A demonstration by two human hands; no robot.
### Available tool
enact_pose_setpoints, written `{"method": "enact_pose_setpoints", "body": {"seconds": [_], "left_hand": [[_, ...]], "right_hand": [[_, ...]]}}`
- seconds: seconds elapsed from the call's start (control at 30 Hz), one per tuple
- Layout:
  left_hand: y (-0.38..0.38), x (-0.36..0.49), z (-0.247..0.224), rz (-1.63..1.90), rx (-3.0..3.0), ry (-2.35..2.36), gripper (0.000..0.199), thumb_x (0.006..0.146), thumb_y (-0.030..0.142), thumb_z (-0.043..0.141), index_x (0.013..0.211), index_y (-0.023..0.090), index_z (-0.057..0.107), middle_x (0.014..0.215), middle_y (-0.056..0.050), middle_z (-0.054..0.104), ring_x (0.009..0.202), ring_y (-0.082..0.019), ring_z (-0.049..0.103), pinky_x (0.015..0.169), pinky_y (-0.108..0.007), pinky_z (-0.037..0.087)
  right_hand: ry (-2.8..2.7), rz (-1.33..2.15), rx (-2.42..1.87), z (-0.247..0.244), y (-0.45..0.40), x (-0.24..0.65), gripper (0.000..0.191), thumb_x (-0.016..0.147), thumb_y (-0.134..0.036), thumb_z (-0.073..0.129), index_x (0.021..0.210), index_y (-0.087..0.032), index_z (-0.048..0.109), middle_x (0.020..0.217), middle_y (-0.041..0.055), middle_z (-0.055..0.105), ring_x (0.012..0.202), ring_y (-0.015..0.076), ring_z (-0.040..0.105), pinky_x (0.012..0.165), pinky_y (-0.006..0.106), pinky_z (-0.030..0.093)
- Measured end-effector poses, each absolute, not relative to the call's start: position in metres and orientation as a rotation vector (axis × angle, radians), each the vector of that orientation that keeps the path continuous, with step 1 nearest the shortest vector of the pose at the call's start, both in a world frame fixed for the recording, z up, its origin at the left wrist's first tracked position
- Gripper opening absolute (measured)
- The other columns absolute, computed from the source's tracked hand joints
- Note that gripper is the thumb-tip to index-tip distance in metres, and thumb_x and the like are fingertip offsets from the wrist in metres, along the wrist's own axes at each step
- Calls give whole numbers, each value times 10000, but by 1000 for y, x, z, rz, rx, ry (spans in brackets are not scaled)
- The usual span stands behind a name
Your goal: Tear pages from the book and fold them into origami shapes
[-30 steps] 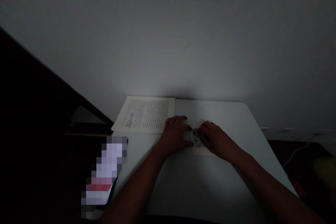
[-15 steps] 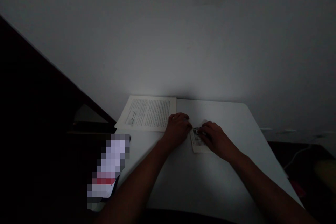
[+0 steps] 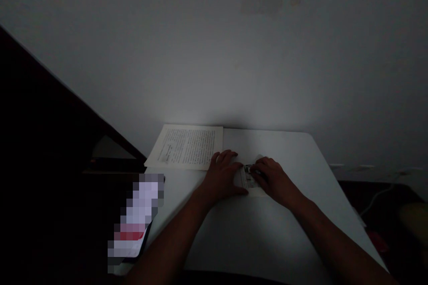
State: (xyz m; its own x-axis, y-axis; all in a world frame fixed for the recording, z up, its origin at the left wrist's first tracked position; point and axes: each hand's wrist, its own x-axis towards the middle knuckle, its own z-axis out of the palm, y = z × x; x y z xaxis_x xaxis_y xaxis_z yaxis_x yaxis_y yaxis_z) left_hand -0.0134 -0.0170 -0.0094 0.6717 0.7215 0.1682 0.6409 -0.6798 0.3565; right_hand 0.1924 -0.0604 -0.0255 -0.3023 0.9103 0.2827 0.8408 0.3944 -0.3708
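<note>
A small printed paper, seemingly folded, lies on the white table under my hands. My left hand is open beside it, fingers spread, with the thumb and index finger at its left edge. My right hand rests over the paper's right part, its fingers bent and pressed together on it. A pale flap shows just behind the right knuckles. Near the right fingertips is a small black-and-white patch; whether it is print or a separate item, I cannot tell. Much of the paper is hidden by the right hand.
A larger printed sheet lies at the table's back left, close to my left fingers. On the left edge sits a phone with a lit, blurred screen. The white table meets a grey wall. Light is dim.
My left hand has opened, its thumb spreading toward me along the paper's left side. The right hand stays on the paper, its fingers nearly unchanged. The view has shifted slightly.
</note>
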Motion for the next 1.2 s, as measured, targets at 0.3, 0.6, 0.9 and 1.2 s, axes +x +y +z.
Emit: {"method": "enact_pose_setpoints", "body": {"seconds": [0.3,0.6,0.9,1.2], "left_hand": [[-19,-16,-10,420,2645,1052,655,602,521,754,1151,215,573,1304,-100,504,1248,-299,393,1069,-502,211],[-19,-19,-15,398,2632,1095,773,617,582,717,1243,180,509,1326,-105,490,1254,-301,384,1085,-492,194],[-21,-18,-16,439,2653,986,614,686,474,714,1207,213,521,1299,-71,524,1228,-273,420,1061,-457,226],[-26,-17,-14,413,2661,1002,582,715,434,705,1212,193,520,1260,-56,562,1166,-266,462,1037,-448,259]], "right_hand": [[-2403,-104,-1543,-28,-75,160,397,799,-77,497,1182,-156,563,1002,119,599,888,248,506,750,381,417],[-2311,-196,-1691,-29,-76,159,367,878,-209,481,1228,-121,546,1080,142,580,951,265,490,814,409,425],[-2271,-215,-1698,-34,-78,159,367,896,-221,464,1246,-142,545,1198,144,569,1066,292,493,860,425,434],[-2331,-210,-1568,-43,-82,161,388,878,-103,410,1240,-107,548,1268,138,578,1184,264,504,976,425,414]]}}
